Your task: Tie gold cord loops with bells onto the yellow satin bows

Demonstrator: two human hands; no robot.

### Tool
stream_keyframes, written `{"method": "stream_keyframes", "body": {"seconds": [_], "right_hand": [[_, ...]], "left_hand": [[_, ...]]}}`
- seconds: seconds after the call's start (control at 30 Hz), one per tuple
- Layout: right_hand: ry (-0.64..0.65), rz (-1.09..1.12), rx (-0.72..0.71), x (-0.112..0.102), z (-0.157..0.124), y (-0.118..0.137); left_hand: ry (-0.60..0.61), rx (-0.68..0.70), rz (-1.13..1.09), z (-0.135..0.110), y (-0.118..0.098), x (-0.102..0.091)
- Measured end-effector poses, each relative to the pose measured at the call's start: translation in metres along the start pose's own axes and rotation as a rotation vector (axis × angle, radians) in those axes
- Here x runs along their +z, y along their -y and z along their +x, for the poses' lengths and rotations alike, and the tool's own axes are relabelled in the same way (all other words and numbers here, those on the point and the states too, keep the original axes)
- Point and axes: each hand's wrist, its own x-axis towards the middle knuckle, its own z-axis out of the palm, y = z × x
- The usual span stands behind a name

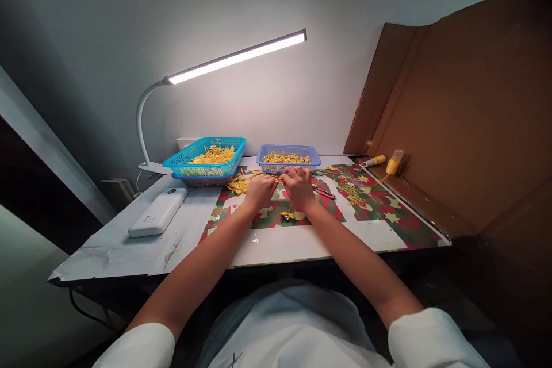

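My left hand (261,191) and my right hand (298,187) meet over the patterned cloth-like sheet, fingers closed in a pinch. A bit of thin gold cord (279,180) shows between the fingertips; most of it is hidden by the hands. Below my right hand, a strand runs down to a small gold bow (287,215) with a shiny round bead or bell on it. Left of my left hand lies a heap of gold ribbon pieces (240,184). Pink-handled scissors or a cutter (324,192) rest just right of my right hand.
Behind the hands stand a turquoise basket (198,169) and a purple basket (290,167), both holding gold pieces. A lamp (237,57) shines overhead. A white power bank (158,213) lies left. Gold strands (352,194), a yellow spool (394,162) and cardboard (457,109) are right.
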Motion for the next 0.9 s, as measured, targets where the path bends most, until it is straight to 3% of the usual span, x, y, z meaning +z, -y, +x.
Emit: {"method": "stream_keyframes", "body": {"seconds": [0.13, 0.33, 0.5, 0.6, 0.77, 0.83, 0.9], "right_hand": [[0.011, -0.03, -0.005, 0.001, -0.002, 0.003], [0.089, 0.005, -0.002, 0.003, -0.001, 0.001], [0.163, 0.223, 0.003, 0.003, 0.0, -0.004], [0.16, 0.549, 0.051, 0.002, 0.0, -0.007], [0.11, 1.063, 0.284, 0.001, 0.0, -0.007], [0.093, 1.088, 0.342, 0.002, 0.001, -0.007], [0.063, 0.971, 0.351, 0.005, 0.001, -0.008]], "left_hand": [[0.054, -0.006, 0.023, -0.001, -0.008, -0.001], [0.064, -0.063, 0.073, -0.002, -0.003, 0.0], [0.018, -0.188, 0.063, -0.002, -0.003, -0.001], [0.016, -0.277, -0.111, -0.002, -0.002, 0.001], [-0.037, -0.378, -0.622, 0.0, -0.001, 0.014], [-0.037, -0.416, -0.785, 0.002, -0.003, 0.02], [-0.064, -0.467, -0.866, 0.004, -0.005, 0.024]]}}
